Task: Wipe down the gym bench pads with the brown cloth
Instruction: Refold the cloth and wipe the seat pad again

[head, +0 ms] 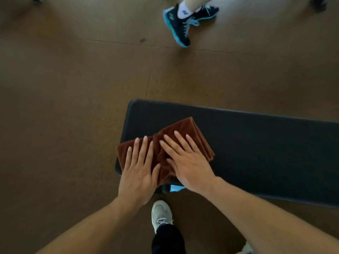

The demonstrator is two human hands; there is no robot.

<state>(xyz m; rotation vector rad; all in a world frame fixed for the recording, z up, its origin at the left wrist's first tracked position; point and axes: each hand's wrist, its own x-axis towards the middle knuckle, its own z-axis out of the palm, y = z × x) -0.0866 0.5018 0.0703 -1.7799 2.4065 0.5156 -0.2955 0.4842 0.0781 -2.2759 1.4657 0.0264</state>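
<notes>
A folded brown cloth (192,136) lies on the left end of a black gym bench pad (256,147), its near left corner hanging slightly over the pad's edge. My left hand (140,169) presses flat on the cloth's left part with straight, spread fingers. My right hand (185,158) lies flat on the cloth's middle, fingers straight and pointing up-left. The two hands sit side by side, almost touching. The cloth is bunched into a ridge between them.
Brown floor surrounds the bench. Another person's feet in black and teal shoes (181,26) stand beyond the bench at the top. My own white shoe (160,213) is on the floor just below the bench's near edge.
</notes>
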